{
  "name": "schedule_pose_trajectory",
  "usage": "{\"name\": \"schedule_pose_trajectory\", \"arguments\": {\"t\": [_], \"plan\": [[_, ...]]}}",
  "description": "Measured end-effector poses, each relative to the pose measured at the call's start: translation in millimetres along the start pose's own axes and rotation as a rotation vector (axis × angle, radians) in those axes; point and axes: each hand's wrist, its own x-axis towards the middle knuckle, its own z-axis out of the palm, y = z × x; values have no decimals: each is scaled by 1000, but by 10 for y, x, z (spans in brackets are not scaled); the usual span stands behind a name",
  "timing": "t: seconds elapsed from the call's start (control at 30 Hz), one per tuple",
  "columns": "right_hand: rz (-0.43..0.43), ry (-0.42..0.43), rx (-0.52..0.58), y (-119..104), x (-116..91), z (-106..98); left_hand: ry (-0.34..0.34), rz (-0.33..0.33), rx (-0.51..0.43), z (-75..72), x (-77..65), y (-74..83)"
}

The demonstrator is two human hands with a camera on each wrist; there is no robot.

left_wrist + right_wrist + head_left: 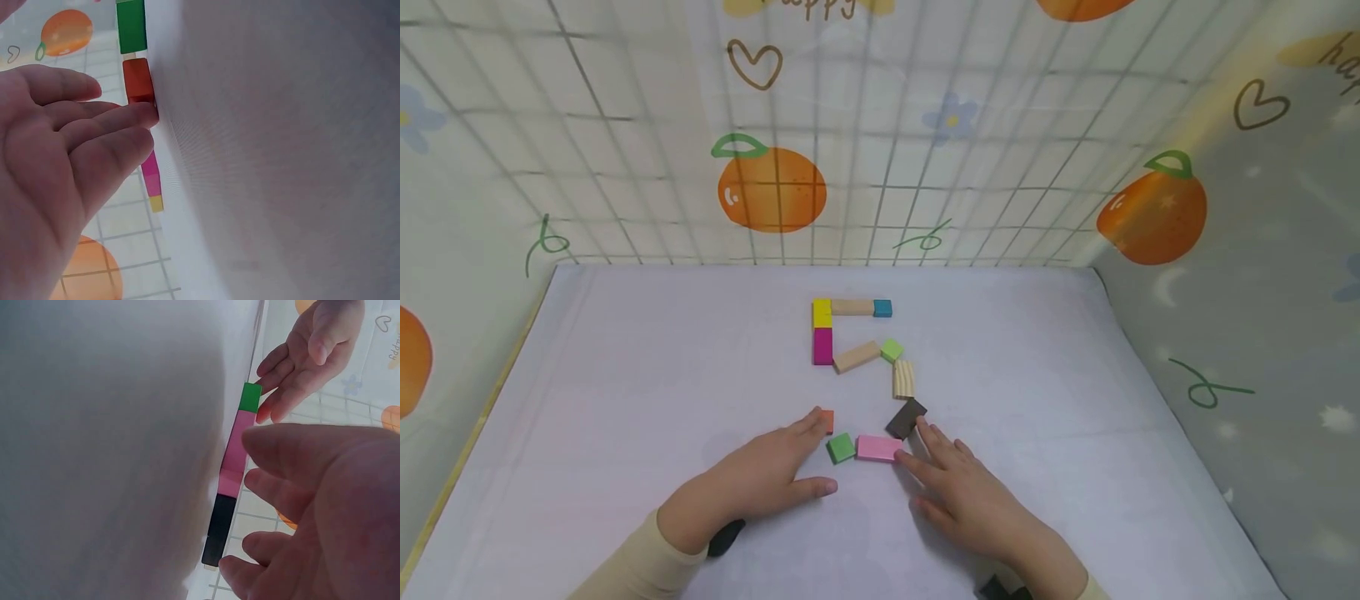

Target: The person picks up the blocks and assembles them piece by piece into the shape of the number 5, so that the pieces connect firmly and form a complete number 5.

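In the head view my left hand point(767, 471) has its fingers extended, with the fingertips at a small orange-red block point(828, 421). The left wrist view shows this orange-red block point(139, 80) right at the fingertips. My right hand point(962, 492) lies with spread fingers; its index fingertip is at the right end of a pink block point(877, 448). Another fingertip reaches a dark block point(906, 418). Between the hands, a green block point(841, 448) sits against the pink block's left end. In the right wrist view the thumb overlaps the pink block point(236, 450).
Farther back, yellow point(822, 313), magenta point(823, 347), blue point(883, 308), light green point(892, 350) and plain wooden blocks point(856, 357) continue a line shaped like a 5. A striped wooden block point(903, 380) stands above the dark one. White cloth point(640, 383) covers the table; a patterned curtain point(880, 183) hangs behind.
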Motion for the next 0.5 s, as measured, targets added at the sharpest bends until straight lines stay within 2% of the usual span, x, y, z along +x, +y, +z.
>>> {"name": "schedule_pose_trajectory", "arguments": {"t": [0.33,0.5], "plan": [[17,-10,13,-9,1,-10,-20,-7,22,-1,2,10],[22,-7,17,-8,-1,-5,-13,13,29,8,3,0]]}}
